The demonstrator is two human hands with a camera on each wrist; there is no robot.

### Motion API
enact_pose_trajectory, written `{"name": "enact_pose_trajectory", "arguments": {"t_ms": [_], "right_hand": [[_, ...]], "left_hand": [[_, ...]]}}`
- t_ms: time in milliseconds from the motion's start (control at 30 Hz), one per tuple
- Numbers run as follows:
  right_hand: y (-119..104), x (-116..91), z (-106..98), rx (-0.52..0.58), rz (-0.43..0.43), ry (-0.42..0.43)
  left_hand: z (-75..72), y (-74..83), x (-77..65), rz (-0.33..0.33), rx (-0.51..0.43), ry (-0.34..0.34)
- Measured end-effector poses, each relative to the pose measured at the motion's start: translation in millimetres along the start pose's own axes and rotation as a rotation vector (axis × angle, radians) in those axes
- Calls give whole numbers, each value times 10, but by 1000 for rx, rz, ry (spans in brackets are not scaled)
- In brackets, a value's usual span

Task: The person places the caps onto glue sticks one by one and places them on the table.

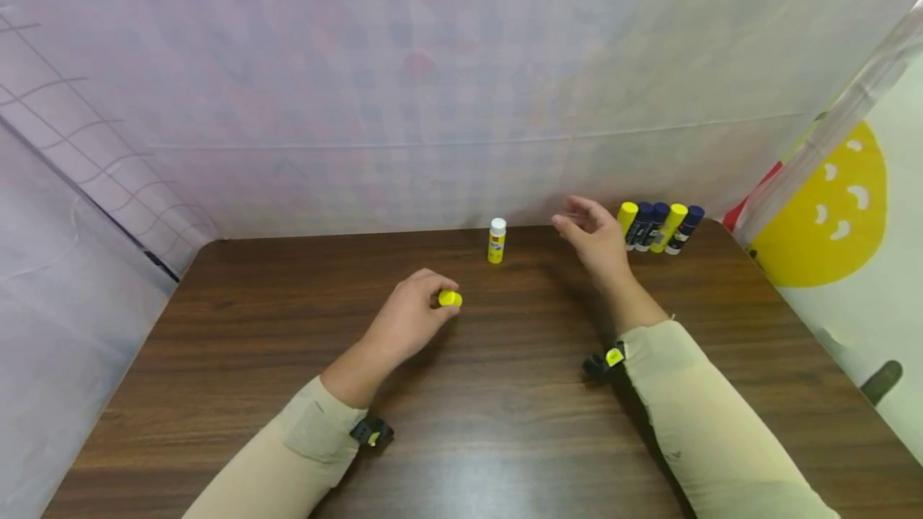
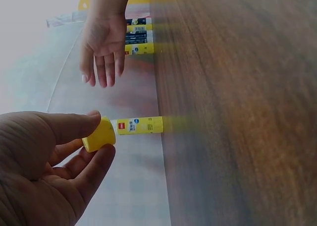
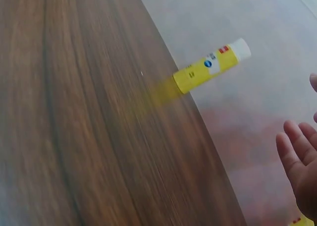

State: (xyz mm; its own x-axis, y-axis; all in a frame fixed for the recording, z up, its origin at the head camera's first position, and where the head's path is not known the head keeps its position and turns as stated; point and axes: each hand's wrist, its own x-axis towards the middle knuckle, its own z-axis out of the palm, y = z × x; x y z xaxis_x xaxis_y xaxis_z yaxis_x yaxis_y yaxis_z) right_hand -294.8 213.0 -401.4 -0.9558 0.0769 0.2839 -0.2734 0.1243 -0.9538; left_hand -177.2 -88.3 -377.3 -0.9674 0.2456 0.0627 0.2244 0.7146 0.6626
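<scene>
Between thumb and fingertips, my left hand [image 1: 407, 315] pinches a yellow cap [image 1: 450, 299] above the table; the left wrist view shows the same cap [image 2: 100, 135] close up. Upright near the table's back edge stands a yellow glue stick [image 1: 496, 243] with its white top uncovered. My right hand [image 1: 594, 239] is in the air to the right of it, fingers loosely bent and holding nothing. In the right wrist view the glue stick [image 3: 208, 67] stands apart from the fingers of that hand [image 3: 302, 161].
Just right of my right hand, several capped glue sticks [image 1: 659, 227], yellow and dark blue, stand in a row at the back right. A pale curtain [image 1: 433, 102] hangs behind the brown wooden table [image 1: 490, 399]. Black wrist cameras sit on both wrists.
</scene>
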Motion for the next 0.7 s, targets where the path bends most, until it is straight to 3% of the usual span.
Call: {"name": "enact_pose_trajectory", "arguments": {"t_ms": [333,700], "right_hand": [[-24,-25,199,-24,43,-116],[26,-19,400,-6,59,-188]], "left_hand": [[6,-8,-4,13,-4,3],[-2,13,-5,12,-15,-4]]}}
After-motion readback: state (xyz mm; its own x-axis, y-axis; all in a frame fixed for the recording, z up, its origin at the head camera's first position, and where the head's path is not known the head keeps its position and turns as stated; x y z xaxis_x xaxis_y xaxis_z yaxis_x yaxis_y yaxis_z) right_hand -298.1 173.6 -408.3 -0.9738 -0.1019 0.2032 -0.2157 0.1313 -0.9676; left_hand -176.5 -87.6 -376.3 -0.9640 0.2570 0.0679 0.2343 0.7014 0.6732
